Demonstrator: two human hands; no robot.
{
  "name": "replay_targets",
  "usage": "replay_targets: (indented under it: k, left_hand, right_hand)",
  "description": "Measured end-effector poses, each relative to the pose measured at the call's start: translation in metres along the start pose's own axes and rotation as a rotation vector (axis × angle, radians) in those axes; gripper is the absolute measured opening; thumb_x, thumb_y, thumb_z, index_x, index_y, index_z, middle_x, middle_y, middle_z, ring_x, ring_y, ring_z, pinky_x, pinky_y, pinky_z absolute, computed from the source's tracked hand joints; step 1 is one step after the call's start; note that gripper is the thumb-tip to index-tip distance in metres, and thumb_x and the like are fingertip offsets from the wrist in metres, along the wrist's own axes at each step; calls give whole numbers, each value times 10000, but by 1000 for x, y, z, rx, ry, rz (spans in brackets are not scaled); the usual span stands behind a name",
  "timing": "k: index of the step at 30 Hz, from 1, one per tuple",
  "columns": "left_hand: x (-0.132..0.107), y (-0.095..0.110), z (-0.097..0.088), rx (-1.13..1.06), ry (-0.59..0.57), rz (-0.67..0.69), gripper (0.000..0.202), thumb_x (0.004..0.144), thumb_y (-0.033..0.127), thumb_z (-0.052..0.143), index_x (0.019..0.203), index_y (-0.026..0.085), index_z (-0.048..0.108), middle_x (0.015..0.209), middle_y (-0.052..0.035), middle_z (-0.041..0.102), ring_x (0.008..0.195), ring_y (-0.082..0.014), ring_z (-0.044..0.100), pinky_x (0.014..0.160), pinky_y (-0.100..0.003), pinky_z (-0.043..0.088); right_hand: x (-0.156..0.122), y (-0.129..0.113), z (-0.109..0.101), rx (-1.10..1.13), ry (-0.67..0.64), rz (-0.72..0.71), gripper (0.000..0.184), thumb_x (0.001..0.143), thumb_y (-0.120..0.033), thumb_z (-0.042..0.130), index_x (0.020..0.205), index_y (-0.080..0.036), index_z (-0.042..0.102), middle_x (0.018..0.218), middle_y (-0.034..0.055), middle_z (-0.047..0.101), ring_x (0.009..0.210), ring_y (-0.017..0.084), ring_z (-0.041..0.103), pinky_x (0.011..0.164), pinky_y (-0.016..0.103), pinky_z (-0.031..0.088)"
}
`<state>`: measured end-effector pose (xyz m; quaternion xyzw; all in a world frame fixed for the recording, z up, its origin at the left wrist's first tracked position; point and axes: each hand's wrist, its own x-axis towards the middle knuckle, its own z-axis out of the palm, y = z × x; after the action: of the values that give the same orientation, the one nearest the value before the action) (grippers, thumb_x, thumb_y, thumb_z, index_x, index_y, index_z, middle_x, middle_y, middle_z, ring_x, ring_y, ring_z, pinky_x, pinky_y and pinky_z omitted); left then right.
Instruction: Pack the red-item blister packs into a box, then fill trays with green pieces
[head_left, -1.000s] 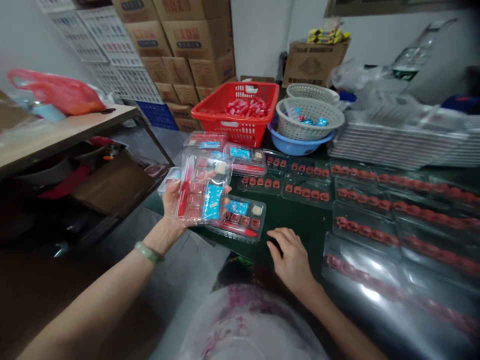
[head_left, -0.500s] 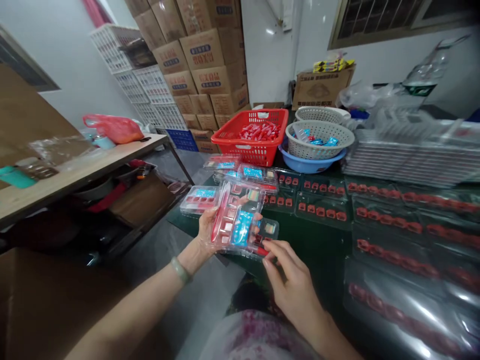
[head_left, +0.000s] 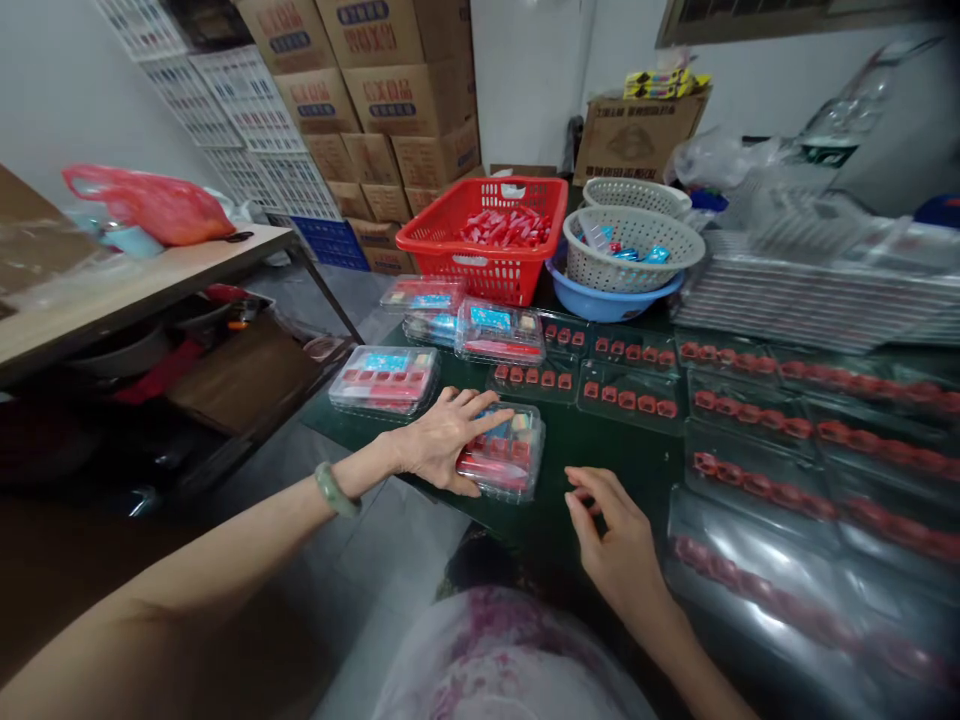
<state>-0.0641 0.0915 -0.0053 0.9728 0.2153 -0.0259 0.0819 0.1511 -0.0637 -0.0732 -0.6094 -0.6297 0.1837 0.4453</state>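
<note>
My left hand (head_left: 442,440), with a green bangle at the wrist, lies spread over the left part of a clear plastic pack (head_left: 517,455) on the dark green table. Inside the pack are red pieces, a blue packet and a red stick-like item; my fingers hide part of it. To the right of that pack, my right hand (head_left: 611,520) hovers with loosely curled fingers, thumb and forefinger slightly apart and nothing visible between them. Another filled pack (head_left: 386,378) sits to the left, and a further filled pack (head_left: 500,332) lies behind.
Clear trays with rows of red pieces (head_left: 757,485) cover the table's right side. At the back stand a red basket (head_left: 480,262) of red-and-pink items, a grey colander (head_left: 637,245) on a blue basin (head_left: 615,300), and stacked clear trays (head_left: 780,295). A side table (head_left: 172,265) stands left.
The pack that my left hand held up tilted now lies flat on the table under that hand. My right hand has moved right, away from it. The view has shifted.
</note>
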Motion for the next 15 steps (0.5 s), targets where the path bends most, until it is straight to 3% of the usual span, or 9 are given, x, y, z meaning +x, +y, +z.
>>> replay_targets:
  k: [3, 7, 11, 13, 15]
  left_hand:
    - [3, -5, 5, -10, -18, 50, 1052, 568, 678, 631, 1417, 192, 242, 1424, -241, 259, 1231, -431, 304, 928, -576, 250]
    - [6, -5, 6, -37, -67, 67, 1068, 575, 713, 612, 1426, 200, 218, 1443, -252, 222, 1293, -451, 219, 948, -639, 199]
    - [5, 1, -7, -130, -93, 35, 1193, 516, 757, 622, 1447, 231, 93, 1483, -224, 134, 1326, -480, 80, 919, -728, 153]
    - [6, -2, -20, -175, -13, -8, 1144, 576, 731, 611, 1449, 247, 52, 1490, -188, 147, 1339, -451, 77, 947, -708, 167]
    - [10, -13, -33, -148, 159, -101, 970, 688, 648, 587, 1441, 252, 122, 1475, -158, 217, 1338, -401, 147, 984, -639, 220]
  right_hand:
    - [-1, 4, 1, 2, -71, 13, 236, 880, -178, 459, 1098, -218, 541, 1050, 48, 555, 797, 104, 572, 708, 241, 478]
    - [7, 4, 0, 26, -122, 31, 224, 878, -184, 452, 1080, -226, 540, 1012, 32, 559, 767, 100, 565, 691, 236, 472]
    - [24, 1, -11, -4, -102, 46, 214, 878, -196, 458, 1074, -234, 534, 958, 14, 567, 743, 98, 562, 645, 218, 464]
    - [37, 4, -20, -147, -85, 33, 222, 879, -201, 462, 1090, -226, 526, 981, 19, 573, 766, 110, 569, 666, 231, 464]
    - [51, 11, -31, -433, -62, 12, 233, 871, -198, 480, 1097, -207, 535, 1025, 41, 580, 820, 149, 575, 710, 277, 454]
